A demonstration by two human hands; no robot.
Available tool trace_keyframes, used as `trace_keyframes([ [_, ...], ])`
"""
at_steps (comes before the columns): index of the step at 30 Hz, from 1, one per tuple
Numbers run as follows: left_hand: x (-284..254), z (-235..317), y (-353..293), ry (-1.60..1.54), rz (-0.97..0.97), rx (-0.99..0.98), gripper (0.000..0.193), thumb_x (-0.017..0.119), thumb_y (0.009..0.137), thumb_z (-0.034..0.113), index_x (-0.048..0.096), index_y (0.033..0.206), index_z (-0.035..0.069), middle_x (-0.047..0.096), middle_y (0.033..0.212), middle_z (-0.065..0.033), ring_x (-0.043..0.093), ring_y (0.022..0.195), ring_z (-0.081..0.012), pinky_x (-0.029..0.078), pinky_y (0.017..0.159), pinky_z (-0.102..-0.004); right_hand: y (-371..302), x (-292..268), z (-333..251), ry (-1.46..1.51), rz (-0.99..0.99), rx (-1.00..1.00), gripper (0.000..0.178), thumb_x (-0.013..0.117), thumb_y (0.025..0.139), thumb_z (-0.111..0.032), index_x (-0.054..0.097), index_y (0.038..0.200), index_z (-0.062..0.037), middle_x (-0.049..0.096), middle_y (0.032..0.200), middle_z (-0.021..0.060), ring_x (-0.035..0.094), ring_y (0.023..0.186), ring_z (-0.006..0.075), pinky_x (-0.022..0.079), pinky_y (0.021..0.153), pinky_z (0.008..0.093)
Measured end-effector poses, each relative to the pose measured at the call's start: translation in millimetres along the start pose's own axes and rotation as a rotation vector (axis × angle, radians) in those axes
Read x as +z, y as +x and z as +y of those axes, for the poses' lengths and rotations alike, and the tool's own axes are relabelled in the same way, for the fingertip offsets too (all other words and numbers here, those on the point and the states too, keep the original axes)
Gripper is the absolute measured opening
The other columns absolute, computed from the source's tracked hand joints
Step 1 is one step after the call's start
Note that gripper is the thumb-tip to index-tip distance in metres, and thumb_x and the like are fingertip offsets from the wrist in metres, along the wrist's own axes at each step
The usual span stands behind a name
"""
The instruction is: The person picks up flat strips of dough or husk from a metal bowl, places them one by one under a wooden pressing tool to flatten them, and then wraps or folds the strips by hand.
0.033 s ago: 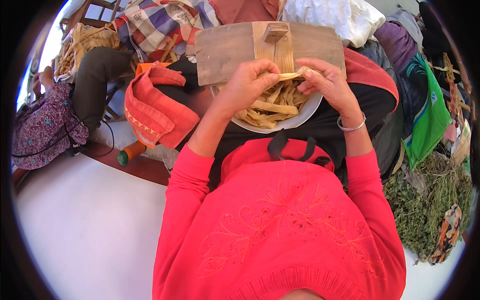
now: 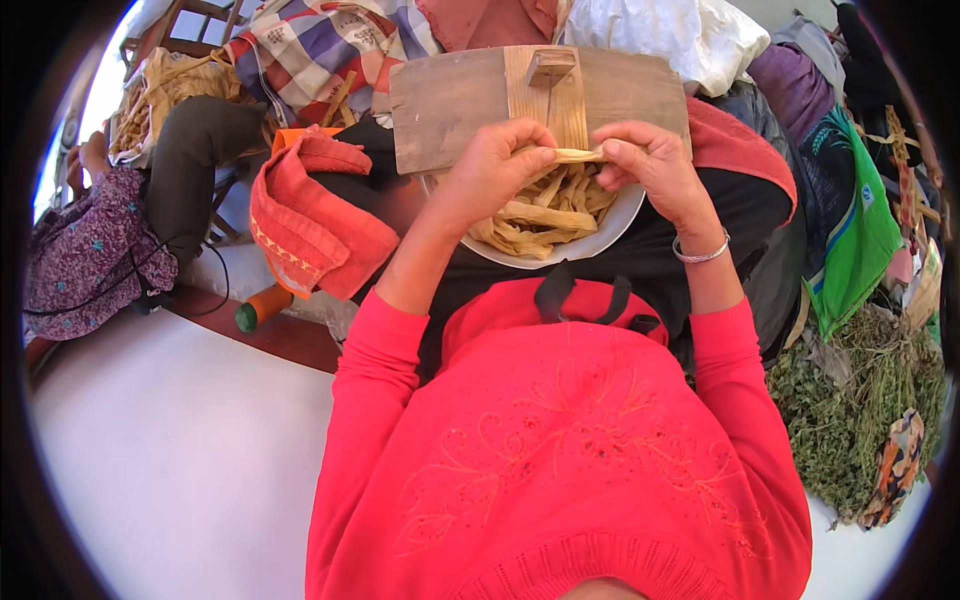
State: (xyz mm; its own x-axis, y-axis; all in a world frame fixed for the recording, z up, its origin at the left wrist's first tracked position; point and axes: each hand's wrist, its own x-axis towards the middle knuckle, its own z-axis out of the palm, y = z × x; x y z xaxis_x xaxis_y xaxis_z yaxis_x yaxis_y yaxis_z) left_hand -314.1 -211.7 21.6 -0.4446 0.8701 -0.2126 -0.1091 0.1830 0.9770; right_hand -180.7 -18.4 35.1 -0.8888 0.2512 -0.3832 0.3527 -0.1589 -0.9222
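Note:
A pale yellow, folded strip (image 2: 578,156), possibly a dried vegetable strip, is stretched level between my two hands. My left hand (image 2: 500,165) pinches one end between thumb and forefinger. At the other end, my right hand (image 2: 652,165), with a silver bangle at its wrist, pinches it the same way. Below them a white bowl (image 2: 532,263) rests on my lap, holding many similar tan strips (image 2: 545,220). Just beyond my hands lies a wooden board (image 2: 447,110) with a small raised block (image 2: 551,68); it hides the bowl's far side.
Red towels (image 2: 310,215) lie at left and right of my lap. Another person's dark-clad leg (image 2: 195,150) is at far left, beside a tray of tan strips (image 2: 165,95). A white sack (image 2: 670,40), a green bag (image 2: 860,240) and dried greenery (image 2: 850,400) line the right.
My right fingers have closed more tightly on the strip's end, and the strip looks flatter and straighter. My left hand has barely moved.

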Motion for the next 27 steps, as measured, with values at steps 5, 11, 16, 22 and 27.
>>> trace_keyframes([
  [5, -15, -14, 8, -0.054, 0.005, -0.032, 0.014, 0.059, 0.090, 0.009, 0.060, 0.101, 0.000, 0.058, 0.084, 0.0019, 0.049, 0.074, -0.0037, 0.041, 0.065, -0.0189, 17, 3, 11, 0.040, 0.077, -0.071, 0.016, 0.062, 0.090, -0.011, 0.065, 0.101, -0.0003, 0.064, 0.079, 0.0013, 0.061, 0.067, 0.0073, 0.052, 0.061, 0.0211],
  [11, -28, -19, 17, -0.027, 0.075, 0.000, 0.015, 0.058, 0.090, 0.008, 0.059, 0.102, -0.001, 0.060, 0.088, 0.0003, 0.052, 0.079, -0.0059, 0.043, 0.069, -0.0212, 29, 20, 15, 0.012, 0.180, -0.164, 0.012, 0.063, 0.089, -0.010, 0.066, 0.096, -0.0001, 0.062, 0.075, 0.0002, 0.059, 0.065, 0.0063, 0.051, 0.059, 0.0206],
  [16, -31, -28, 31, 0.089, 0.154, 0.018, 0.013, 0.058, 0.090, 0.007, 0.059, 0.099, -0.001, 0.061, 0.085, 0.0005, 0.053, 0.078, -0.0064, 0.043, 0.069, -0.0215, 41, 21, 24, -0.013, 0.200, -0.154, 0.012, 0.063, 0.088, -0.011, 0.065, 0.093, -0.0003, 0.059, 0.071, -0.0018, 0.058, 0.066, 0.0053, 0.049, 0.057, 0.0214],
  [22, -28, -45, 41, 0.385, 0.287, 0.054, 0.010, 0.058, 0.088, 0.007, 0.060, 0.088, -0.002, 0.061, 0.075, -0.0042, 0.053, 0.072, -0.0082, 0.044, 0.067, -0.0257, 43, 33, 34, -0.518, 0.324, -0.456, 0.009, 0.062, 0.083, -0.007, 0.064, 0.088, -0.0007, 0.062, 0.071, 0.0117, 0.061, 0.062, 0.0247, 0.047, 0.059, 0.0339],
  [27, -22, -30, 16, 0.609, 0.443, -0.003, 0.010, 0.058, 0.087, 0.007, 0.059, 0.086, -0.003, 0.059, 0.071, -0.0069, 0.052, 0.068, -0.0108, 0.045, 0.065, -0.0285, 30, 20, 41, -0.779, 0.403, -0.585, 0.009, 0.063, 0.082, -0.010, 0.064, 0.089, -0.0044, 0.063, 0.082, 0.0132, 0.060, 0.074, 0.0320, 0.048, 0.066, 0.0392],
])
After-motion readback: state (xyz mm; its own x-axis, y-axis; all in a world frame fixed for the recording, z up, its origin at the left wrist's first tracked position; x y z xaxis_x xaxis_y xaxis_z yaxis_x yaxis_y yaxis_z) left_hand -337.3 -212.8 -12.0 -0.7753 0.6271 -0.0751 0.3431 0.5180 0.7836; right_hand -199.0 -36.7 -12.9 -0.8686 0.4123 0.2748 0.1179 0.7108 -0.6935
